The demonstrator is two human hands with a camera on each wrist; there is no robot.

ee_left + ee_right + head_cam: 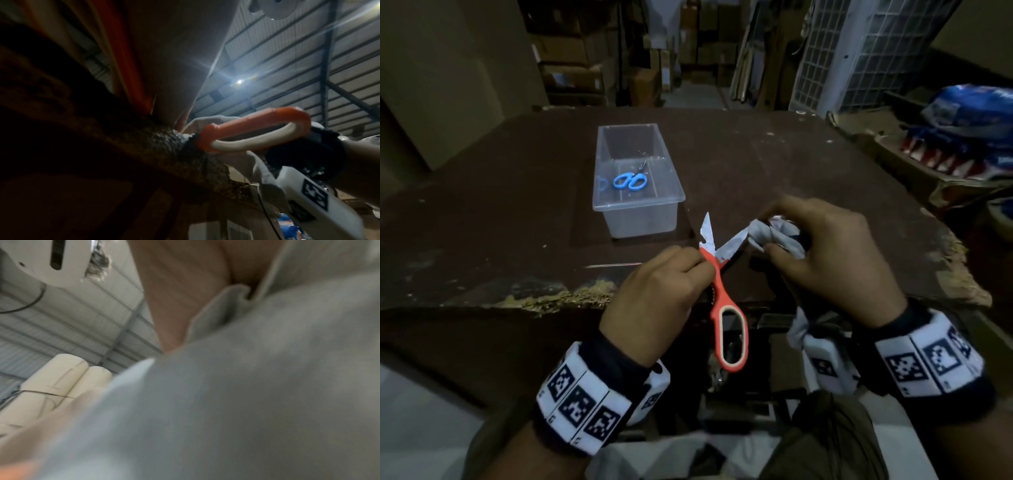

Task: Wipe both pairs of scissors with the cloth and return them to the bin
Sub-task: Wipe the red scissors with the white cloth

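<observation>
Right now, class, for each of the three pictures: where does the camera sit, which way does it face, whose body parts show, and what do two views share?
Head: on the head, looking down at the table, bin, blue scissors; left hand grips the orange scissors, right hand the cloth.
Left wrist: looks upward at the ceiling; the orange handle loop and the other wrist's band show.
Right wrist: looks upward, mostly blocked by cloth; a finger shows.
Shared: orange scissors in head and left wrist; cloth in all.

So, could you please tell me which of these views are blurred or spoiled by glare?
Head view: dim but sharp. Left wrist view: dark on the left, a ceiling lamp flares into streaks. Right wrist view: crumpled grey cloth fills it, out of focus.
</observation>
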